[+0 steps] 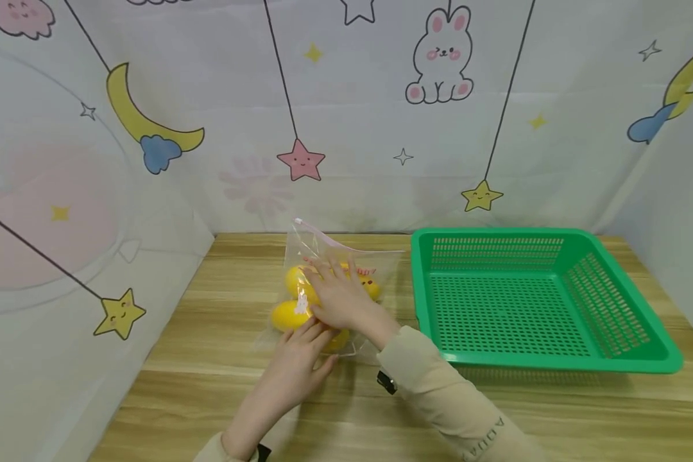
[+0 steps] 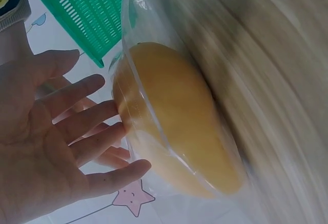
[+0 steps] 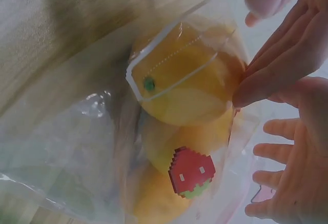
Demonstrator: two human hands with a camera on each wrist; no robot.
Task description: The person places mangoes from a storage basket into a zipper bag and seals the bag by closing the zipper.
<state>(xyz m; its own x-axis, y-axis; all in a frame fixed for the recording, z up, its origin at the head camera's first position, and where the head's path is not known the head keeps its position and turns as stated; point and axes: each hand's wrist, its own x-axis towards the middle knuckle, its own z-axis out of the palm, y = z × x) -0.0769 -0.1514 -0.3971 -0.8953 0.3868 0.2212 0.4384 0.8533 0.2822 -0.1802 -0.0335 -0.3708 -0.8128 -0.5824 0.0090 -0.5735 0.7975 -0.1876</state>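
Note:
A clear zip-slider bag (image 1: 388, 264) lies on the table with several yellow, mango-shaped fruits (image 1: 291, 314) inside. My right hand (image 1: 346, 296) rests flat over the upper middle of the bag, fingers spread on the plastic above the fruits. Lower down, my left hand (image 1: 301, 358) touches the bag's near side with extended fingers. Seen from the left wrist, one large yellow fruit (image 2: 179, 96) shows through the film beside the fingertips. The right wrist view shows rounded fruits (image 3: 189, 88) under the plastic and a red strawberry print (image 3: 190, 171).
A green perforated plastic basket (image 1: 543, 363) stands on the table to the right of the bag. The wood-grain table (image 1: 208, 385) ends at a printed cloth backdrop (image 1: 358, 128) with stars, moons and a rabbit. Cloth also hangs at both sides.

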